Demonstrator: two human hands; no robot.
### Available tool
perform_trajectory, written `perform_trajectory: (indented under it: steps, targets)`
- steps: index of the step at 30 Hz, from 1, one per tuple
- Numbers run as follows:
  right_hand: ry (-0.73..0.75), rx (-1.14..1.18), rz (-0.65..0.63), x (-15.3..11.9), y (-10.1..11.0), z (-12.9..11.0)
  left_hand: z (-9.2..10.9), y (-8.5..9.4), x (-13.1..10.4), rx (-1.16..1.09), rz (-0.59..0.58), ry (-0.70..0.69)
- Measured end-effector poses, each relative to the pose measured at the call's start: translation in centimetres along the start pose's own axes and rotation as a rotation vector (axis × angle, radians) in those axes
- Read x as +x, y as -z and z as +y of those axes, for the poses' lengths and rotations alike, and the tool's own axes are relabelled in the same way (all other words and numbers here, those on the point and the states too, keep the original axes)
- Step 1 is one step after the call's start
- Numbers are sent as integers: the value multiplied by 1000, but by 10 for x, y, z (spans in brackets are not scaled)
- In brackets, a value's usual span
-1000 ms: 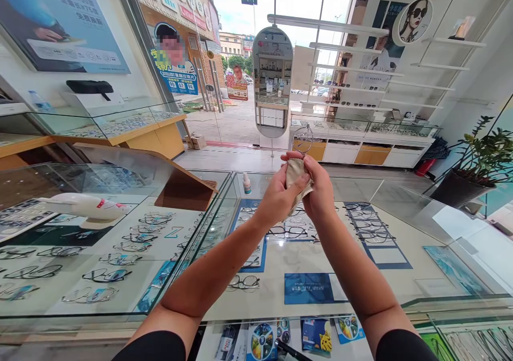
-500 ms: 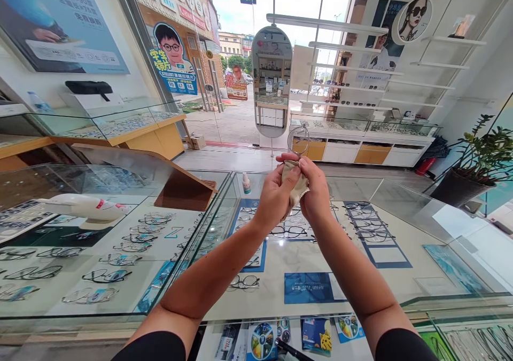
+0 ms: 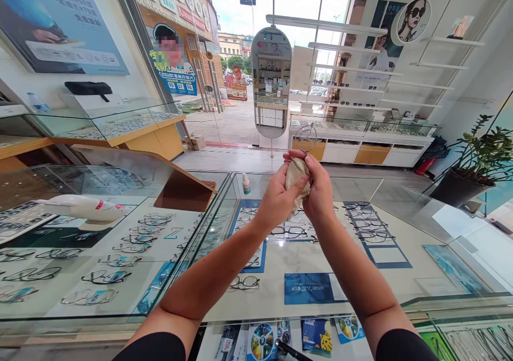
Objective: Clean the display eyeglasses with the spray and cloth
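Both hands meet above the glass counter, holding a pair of eyeglasses and a pale cloth. My left hand (image 3: 280,195) is closed on the beige cloth (image 3: 295,173), its thumb pressing the fabric. My right hand (image 3: 320,187) grips the eyeglasses (image 3: 306,138) from the right side, fingers bent round the frame and cloth edge. One thin round rim sticks up past the fingertips; the other part of the glasses is hidden by cloth and fingers. A small white bottle (image 3: 246,183) stands on the counter to the left of my hands.
Under the glass top (image 3: 417,201) lie rows of spectacles (image 3: 371,225) and a blue card (image 3: 308,288). A wooden-backed panel (image 3: 186,193) and a white rocket-shaped object (image 3: 86,207) sit to the left. An oval mirror (image 3: 272,83) stands ahead, and a potted plant (image 3: 468,174) at right.
The eyeglasses and both hands have shifted slightly right. My left thumb has slid right across the cloth, and the visible rim has turned a little.
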State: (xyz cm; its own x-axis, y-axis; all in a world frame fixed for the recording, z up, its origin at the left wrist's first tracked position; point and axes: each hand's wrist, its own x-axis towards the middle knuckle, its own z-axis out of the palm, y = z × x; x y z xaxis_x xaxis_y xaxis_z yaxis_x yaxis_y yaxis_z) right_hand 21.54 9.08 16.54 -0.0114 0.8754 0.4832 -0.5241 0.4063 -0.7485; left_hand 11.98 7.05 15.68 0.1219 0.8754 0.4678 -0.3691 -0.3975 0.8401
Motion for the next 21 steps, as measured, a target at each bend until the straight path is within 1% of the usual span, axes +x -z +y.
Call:
perform_trajectory:
  steps: [3, 6, 8, 12, 15, 18, 21]
  targets:
    - [3, -17, -5, 0, 1, 1, -1, 2, 1, 44, 18, -30]
    - [12, -44, -50, -2, 1, 2, -2, 5, 3, 81, 42, -34]
    - [14, -44, -71, -3, 1, 2, -2, 7, 4, 87, 29, -24]
    - [21, -13, -48, -1, 1, 0, 2, 12, 6, 80, -33, 17]
    - [7, -10, -10, 1, 2, -1, 2, 16, 9, 80, -51, 50]
    - [-5, -16, -11, 2, 2, 0, 1, 18, 10, 75, -45, 47]
    - [5, -16, -43, 1, 1, 3, 0, 16, 9, 82, -6, 24]
